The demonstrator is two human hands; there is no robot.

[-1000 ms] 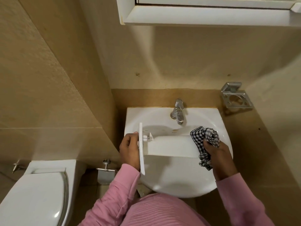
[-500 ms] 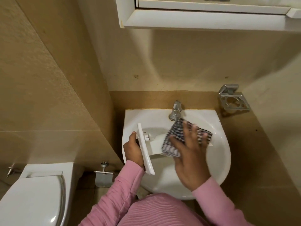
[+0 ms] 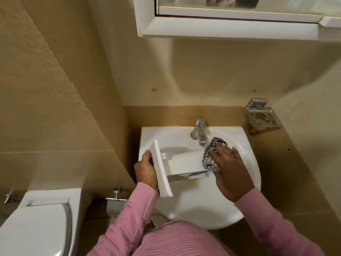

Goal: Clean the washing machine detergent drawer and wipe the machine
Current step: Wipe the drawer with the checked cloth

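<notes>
A white detergent drawer (image 3: 184, 163) lies sideways over the white sink (image 3: 199, 204), its front panel pointing left. My left hand (image 3: 145, 172) grips that front panel from behind. A black-and-white checked cloth (image 3: 210, 154) is pressed onto the drawer's right end under my right hand (image 3: 230, 169), fingers spread flat over it. A bit of blue shows at the drawer's lower edge. The washing machine is not in view.
A chrome tap (image 3: 199, 132) stands at the back of the sink, just behind the cloth. A metal holder (image 3: 262, 115) is fixed to the wall at right. A white toilet (image 3: 36, 224) sits at lower left. A white cabinet (image 3: 230, 24) hangs overhead.
My right hand slid the cloth from the drawer's middle to its right end. The drawer has tilted, its front panel now leaning more and its lower side showing.
</notes>
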